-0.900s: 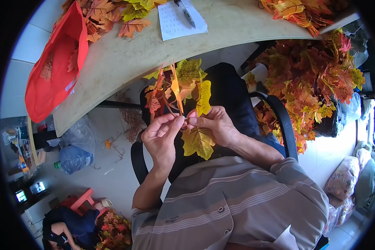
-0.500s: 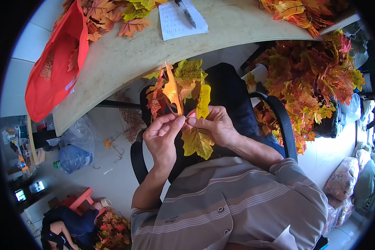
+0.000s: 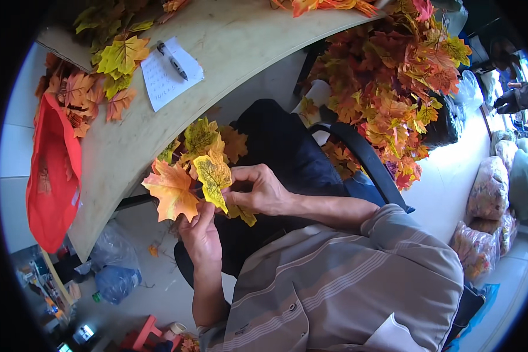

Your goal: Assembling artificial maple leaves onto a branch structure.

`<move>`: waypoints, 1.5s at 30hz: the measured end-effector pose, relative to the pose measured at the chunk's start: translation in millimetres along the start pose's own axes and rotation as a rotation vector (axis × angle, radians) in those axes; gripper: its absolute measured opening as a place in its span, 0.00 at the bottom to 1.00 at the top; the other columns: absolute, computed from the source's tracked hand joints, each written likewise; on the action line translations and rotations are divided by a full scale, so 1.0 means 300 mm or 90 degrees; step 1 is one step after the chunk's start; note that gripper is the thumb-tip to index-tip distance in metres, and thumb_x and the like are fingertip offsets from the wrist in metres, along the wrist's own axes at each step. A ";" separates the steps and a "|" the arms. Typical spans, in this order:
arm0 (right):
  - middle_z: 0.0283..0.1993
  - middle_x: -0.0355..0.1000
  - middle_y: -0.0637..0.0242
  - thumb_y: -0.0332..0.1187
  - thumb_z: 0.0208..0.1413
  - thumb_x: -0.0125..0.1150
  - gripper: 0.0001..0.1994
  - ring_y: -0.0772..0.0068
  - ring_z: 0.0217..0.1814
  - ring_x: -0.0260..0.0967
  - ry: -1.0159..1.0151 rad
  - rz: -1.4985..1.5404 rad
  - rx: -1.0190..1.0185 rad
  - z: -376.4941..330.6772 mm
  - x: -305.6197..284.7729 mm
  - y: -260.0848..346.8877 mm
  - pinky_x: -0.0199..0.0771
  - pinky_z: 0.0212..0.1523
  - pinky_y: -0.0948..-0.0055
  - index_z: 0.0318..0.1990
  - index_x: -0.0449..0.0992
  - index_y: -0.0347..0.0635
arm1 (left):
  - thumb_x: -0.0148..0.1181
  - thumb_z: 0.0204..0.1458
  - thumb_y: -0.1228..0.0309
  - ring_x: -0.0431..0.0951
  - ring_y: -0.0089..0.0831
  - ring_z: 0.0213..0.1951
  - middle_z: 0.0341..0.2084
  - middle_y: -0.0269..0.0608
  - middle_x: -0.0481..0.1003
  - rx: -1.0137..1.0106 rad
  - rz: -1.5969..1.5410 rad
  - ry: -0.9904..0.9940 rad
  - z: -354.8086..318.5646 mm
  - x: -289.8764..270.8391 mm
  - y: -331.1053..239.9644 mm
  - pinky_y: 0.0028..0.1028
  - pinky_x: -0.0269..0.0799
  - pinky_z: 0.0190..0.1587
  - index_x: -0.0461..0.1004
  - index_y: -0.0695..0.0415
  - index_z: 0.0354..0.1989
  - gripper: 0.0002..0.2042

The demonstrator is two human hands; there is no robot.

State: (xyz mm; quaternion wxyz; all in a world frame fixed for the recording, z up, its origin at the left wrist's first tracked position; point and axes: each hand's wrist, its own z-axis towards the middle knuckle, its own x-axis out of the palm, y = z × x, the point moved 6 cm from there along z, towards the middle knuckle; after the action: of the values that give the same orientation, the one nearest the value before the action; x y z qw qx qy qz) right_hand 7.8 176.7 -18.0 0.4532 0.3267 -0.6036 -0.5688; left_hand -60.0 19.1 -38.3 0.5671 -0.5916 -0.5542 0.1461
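Orange-and-yellow leaf bunch (image 3: pixel 205 166), pointy-lobed (front yellow leaf (image 3: pixel 213 178) dark-mottled).

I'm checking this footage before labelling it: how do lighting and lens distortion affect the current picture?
Head view: corners go black and the edge of the table looks bowed; head view, right: the floor glares nearly white; head view, centre: the orange leaf and yellow leaf are brightly lit; head view, upper left: writing on the paper looks faint.
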 end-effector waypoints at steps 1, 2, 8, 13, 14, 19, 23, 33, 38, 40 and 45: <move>0.23 0.72 0.68 0.27 0.50 0.65 0.07 0.84 0.26 0.67 0.016 0.030 0.030 -0.002 -0.007 -0.015 0.68 0.28 0.78 0.30 0.76 0.32 | 0.58 0.50 0.83 0.75 0.28 0.42 0.37 0.39 0.75 0.000 0.001 0.002 -0.002 0.004 0.007 0.26 0.69 0.49 0.73 0.62 0.42 0.10; 0.23 0.72 0.68 0.27 0.50 0.65 0.07 0.84 0.26 0.67 0.014 0.030 0.028 -0.004 -0.010 -0.013 0.68 0.28 0.78 0.30 0.76 0.32 | 0.58 0.50 0.83 0.76 0.30 0.42 0.38 0.41 0.75 0.006 -0.009 -0.026 -0.005 0.001 0.015 0.28 0.68 0.50 0.71 0.62 0.45 0.13; 0.29 0.73 0.64 0.24 0.47 0.65 0.06 0.79 0.33 0.70 0.065 -0.017 -0.043 -0.007 -0.005 0.027 0.69 0.38 0.76 0.32 0.76 0.31 | 0.56 0.51 0.83 0.74 0.36 0.48 0.46 0.44 0.72 0.001 -0.002 -0.003 -0.011 0.011 0.020 0.33 0.67 0.54 0.65 0.63 0.54 0.20; 0.29 0.75 0.64 0.24 0.47 0.65 0.06 0.80 0.33 0.71 0.116 -0.012 -0.073 0.009 -0.009 0.046 0.70 0.39 0.76 0.32 0.77 0.31 | 0.58 0.50 0.81 0.72 0.36 0.51 0.50 0.44 0.70 -0.014 0.002 0.004 -0.016 0.024 0.026 0.34 0.67 0.55 0.63 0.64 0.56 0.22; 0.29 0.75 0.64 0.24 0.47 0.65 0.06 0.80 0.33 0.71 0.118 -0.013 -0.071 0.016 -0.018 0.043 0.70 0.39 0.76 0.32 0.77 0.31 | 0.59 0.50 0.79 0.73 0.35 0.51 0.50 0.43 0.70 -0.016 -0.009 0.020 -0.017 0.033 0.027 0.33 0.68 0.54 0.63 0.62 0.56 0.23; 0.30 0.74 0.67 0.25 0.46 0.69 0.06 0.80 0.37 0.69 0.243 0.015 0.050 0.029 0.021 0.059 0.66 0.46 0.78 0.28 0.76 0.35 | 0.60 0.50 0.75 0.72 0.28 0.49 0.49 0.37 0.71 -0.184 -0.323 0.216 -0.005 0.066 0.065 0.27 0.70 0.46 0.63 0.54 0.57 0.24; 0.27 0.75 0.68 0.26 0.48 0.66 0.05 0.84 0.32 0.68 0.185 -0.040 -0.010 0.043 0.019 0.057 0.68 0.38 0.78 0.31 0.78 0.34 | 0.62 0.50 0.74 0.75 0.29 0.40 0.43 0.37 0.74 -0.052 -0.129 0.082 0.009 0.074 0.023 0.29 0.71 0.38 0.68 0.55 0.51 0.19; 0.30 0.76 0.70 0.23 0.53 0.62 0.05 0.87 0.32 0.69 0.217 0.122 0.141 0.030 0.063 0.000 0.70 0.33 0.82 0.36 0.78 0.31 | 0.58 0.54 0.76 0.73 0.23 0.27 0.28 0.36 0.74 -0.041 -0.135 0.063 -0.006 0.044 0.003 0.25 0.67 0.31 0.74 0.59 0.34 0.01; 0.30 0.76 0.62 0.23 0.55 0.60 0.05 0.74 0.32 0.75 0.193 0.199 0.151 0.026 0.091 0.024 0.75 0.36 0.76 0.37 0.78 0.31 | 0.58 0.54 0.76 0.70 0.23 0.26 0.27 0.34 0.72 -0.074 -0.193 0.087 -0.003 0.063 0.000 0.25 0.65 0.32 0.74 0.60 0.36 0.03; 0.31 0.77 0.64 0.23 0.54 0.62 0.06 0.76 0.32 0.74 0.193 0.257 0.181 0.029 0.090 0.017 0.76 0.37 0.77 0.38 0.78 0.31 | 0.57 0.55 0.75 0.70 0.22 0.26 0.26 0.34 0.72 -0.064 -0.198 0.119 -0.012 0.090 -0.022 0.24 0.65 0.32 0.74 0.60 0.36 0.03; 0.32 0.77 0.64 0.23 0.54 0.62 0.06 0.77 0.33 0.74 0.201 0.281 0.208 0.046 0.125 -0.006 0.76 0.37 0.77 0.39 0.78 0.32 | 0.59 0.55 0.72 0.72 0.21 0.26 0.27 0.35 0.75 -0.057 -0.241 0.138 0.010 0.046 -0.003 0.24 0.70 0.34 0.75 0.59 0.38 0.05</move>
State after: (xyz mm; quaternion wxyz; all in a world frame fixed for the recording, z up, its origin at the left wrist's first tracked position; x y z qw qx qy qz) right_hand -19.1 147.8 -12.5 0.5955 0.3408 -0.6653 -0.2943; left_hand -58.2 31.9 -32.1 0.6137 -0.5140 -0.5970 -0.0521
